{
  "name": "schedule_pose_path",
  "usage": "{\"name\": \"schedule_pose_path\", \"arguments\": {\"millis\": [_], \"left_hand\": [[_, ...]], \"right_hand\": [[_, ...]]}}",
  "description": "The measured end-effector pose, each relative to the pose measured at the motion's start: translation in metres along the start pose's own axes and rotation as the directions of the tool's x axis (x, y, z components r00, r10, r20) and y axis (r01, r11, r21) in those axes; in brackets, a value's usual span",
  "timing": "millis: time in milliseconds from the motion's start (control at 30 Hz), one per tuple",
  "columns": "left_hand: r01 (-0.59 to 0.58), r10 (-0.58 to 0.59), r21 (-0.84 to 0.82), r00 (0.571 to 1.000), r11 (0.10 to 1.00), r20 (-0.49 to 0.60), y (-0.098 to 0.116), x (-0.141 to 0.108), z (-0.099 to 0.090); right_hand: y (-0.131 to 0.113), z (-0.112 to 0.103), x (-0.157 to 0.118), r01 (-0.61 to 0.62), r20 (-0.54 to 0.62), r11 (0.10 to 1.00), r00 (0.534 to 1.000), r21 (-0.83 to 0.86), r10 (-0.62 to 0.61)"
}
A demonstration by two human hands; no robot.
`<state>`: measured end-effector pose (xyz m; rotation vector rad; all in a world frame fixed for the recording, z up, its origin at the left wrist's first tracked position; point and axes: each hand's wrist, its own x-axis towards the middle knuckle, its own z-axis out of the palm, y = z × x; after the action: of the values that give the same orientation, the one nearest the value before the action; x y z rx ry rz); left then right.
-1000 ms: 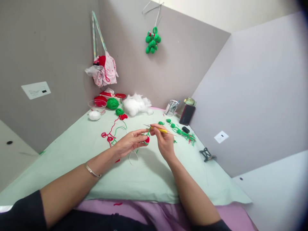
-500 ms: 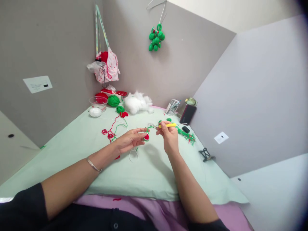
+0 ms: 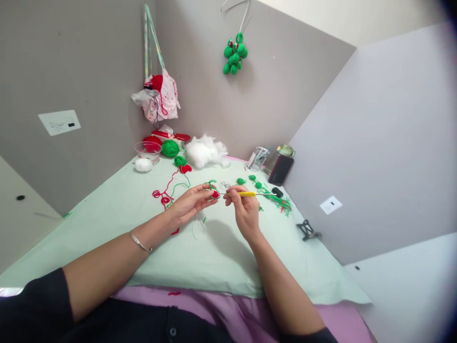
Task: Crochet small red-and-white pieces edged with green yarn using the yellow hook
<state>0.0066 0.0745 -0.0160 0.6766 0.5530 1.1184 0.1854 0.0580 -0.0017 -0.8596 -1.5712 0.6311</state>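
Note:
Pinched in my left hand [image 3: 194, 202] is a small crocheted piece [image 3: 215, 195], red with a pale and green edge. A loop of green yarn [image 3: 211, 183] rises above those fingers. My right hand [image 3: 244, 212] is closed around the yellow handle of a crochet hook [image 3: 247, 194]. The hook's thin metal shaft points left and reaches the red piece; whether its tip is inside a stitch is too small to tell. Below my left hand, a thin white strand [image 3: 199, 228] lies on the pale green cloth [image 3: 228, 267].
Tangled red yarn [image 3: 164, 196] lies left of my hands. White stuffing [image 3: 205, 151], a green yarn ball [image 3: 170, 148] and a clear tub [image 3: 147, 151] stand behind. Small green crocheted pieces [image 3: 252, 177], yarn scraps [image 3: 280, 205], a phone [image 3: 281, 170] and a black claw clip [image 3: 307, 230] are at right.
My right hand has turned the crochet hook level and brought its tip to the red piece. My left hand has shifted slightly up and left. The green yarn no longer stretches between the hands.

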Motion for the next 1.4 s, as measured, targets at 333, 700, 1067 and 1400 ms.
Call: {"name": "schedule_pose_path", "arguments": {"millis": [333,700,1067,1400], "left_hand": [[-0.044,0.044,0.02,0.999,0.999,0.006,-0.005,0.003,-0.004],[-0.101,0.102,0.025,0.993,0.995,-0.055,-0.006,0.003,-0.005],[-0.062,0.061,-0.032,0.998,0.998,-0.033,0.0,0.0,0.0],[-0.011,0.011,0.01,0.999,1.0,0.052,0.002,-0.002,0.002]], "right_hand": [[0.01,0.001,-0.004,0.227,0.114,0.945,0.972,-0.236,-0.205],[0.021,0.006,-0.005,0.409,0.177,0.822,0.913,-0.397,-0.368],[0.016,0.003,-0.005,0.471,0.133,0.784,0.878,-0.404,-0.46],[0.007,0.004,-0.009,0.436,0.082,0.833,0.896,-0.342,-0.435]]}}
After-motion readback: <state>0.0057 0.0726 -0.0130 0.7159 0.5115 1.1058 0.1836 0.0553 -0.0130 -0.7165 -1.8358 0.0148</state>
